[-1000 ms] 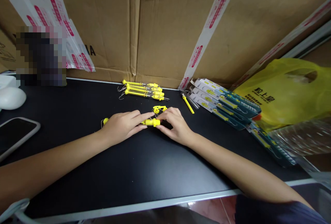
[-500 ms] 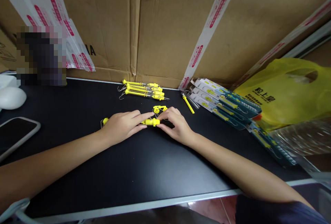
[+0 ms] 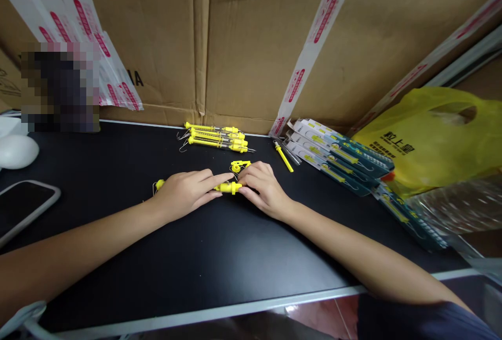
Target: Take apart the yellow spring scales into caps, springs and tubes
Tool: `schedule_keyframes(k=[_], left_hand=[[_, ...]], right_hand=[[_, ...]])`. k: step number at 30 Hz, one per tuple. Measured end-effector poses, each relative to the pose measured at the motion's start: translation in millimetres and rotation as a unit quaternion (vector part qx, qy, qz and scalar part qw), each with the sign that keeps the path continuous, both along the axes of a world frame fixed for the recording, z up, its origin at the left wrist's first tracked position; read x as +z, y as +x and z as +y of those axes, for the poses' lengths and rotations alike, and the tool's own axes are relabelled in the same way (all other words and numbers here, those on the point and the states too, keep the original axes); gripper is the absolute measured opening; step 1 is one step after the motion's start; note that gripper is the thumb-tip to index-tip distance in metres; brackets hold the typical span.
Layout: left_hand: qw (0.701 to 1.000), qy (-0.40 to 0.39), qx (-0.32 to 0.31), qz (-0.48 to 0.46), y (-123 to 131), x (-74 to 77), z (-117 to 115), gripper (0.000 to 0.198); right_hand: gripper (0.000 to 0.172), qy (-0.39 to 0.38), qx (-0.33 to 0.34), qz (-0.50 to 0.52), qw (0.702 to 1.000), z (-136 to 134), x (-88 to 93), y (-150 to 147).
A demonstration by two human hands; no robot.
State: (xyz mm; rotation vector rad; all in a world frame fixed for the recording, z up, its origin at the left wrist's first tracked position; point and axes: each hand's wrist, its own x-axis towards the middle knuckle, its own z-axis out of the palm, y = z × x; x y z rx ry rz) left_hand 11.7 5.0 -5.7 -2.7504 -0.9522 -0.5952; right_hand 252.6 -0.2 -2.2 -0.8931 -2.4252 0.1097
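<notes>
My left hand is closed around a yellow tubular tool lying level just above or on the black tabletop. A wire hook shows at its left end, while my palm and fingers cover its middle. The fingers of my right hand pinch the tool's right tip; exactly what the fingertips grip there is partly hidden. Behind the fingers lie small yellow parts with thin wire pieces. Farther back rests a row of several similar yellow hooked tools, side by side.
A yellow stick with a metal end lies right of the row. Stacked printed boxes, a yellow plastic bag and clear plastic packaging stand right. A phone and white rounded object are left. Cardboard walls the back.
My right fingers have drawn in and closed at the tool's right tip. My left hand stays on the tool. The whole view has shifted slightly.
</notes>
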Motion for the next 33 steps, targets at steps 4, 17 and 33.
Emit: schedule_keyframes(k=[4,17,33], left_hand=[[1.0,-0.009,0.002,-0.007,-0.9,-0.8,-0.3,0.043],[1.0,0.012,-0.008,-0.005,0.3,-0.7,-0.1,0.042],[1.0,0.021,-0.011,-0.008,-0.8,-0.7,0.0,0.042]], right_hand=[[0.014,-0.006,0.018,0.028,0.999,1.7,-2.4,1.2],[0.029,0.007,0.004,-0.011,1.0,-1.3,-0.1,-0.2],[0.017,0.017,0.013,0.006,1.0,-0.2,-1.7,-0.7]])
